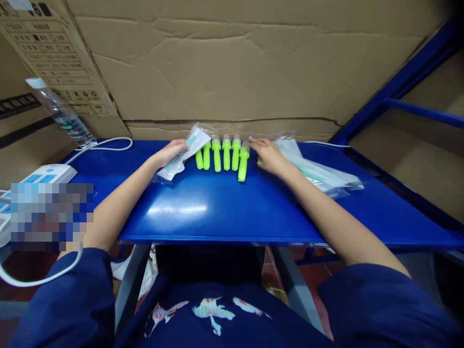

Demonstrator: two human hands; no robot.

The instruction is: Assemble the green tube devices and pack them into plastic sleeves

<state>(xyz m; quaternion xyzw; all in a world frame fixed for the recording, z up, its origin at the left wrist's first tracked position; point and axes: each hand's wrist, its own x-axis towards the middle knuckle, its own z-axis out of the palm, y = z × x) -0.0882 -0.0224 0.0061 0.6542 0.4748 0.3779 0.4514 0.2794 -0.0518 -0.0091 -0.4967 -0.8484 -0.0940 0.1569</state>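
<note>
My left hand (pixel 173 152) is closed on a clear plastic bag (pixel 186 151) with a white and pale green insert, lifted at a tilt over the left end of a row. In that row lie several bright yellow-green sticks (pixel 226 153) with clear caps, side by side, caps toward the cardboard. My right hand (pixel 268 155) is at the row's right end, fingers apart and reaching to the cap of the rightmost stick (pixel 243 166). Whether the fingertips touch that cap I cannot tell. This stick sits slightly nearer to me than the others.
More clear plastic bags (pixel 319 171) lie in a pile beneath and beyond my right forearm. On the left are a white power strip (pixel 50 174) with cables and a tilted plastic bottle (pixel 63 116). Cardboard (pixel 217 63) walls the back of the blue table (pixel 203 212); a blue frame (pixel 387 92) rises at right.
</note>
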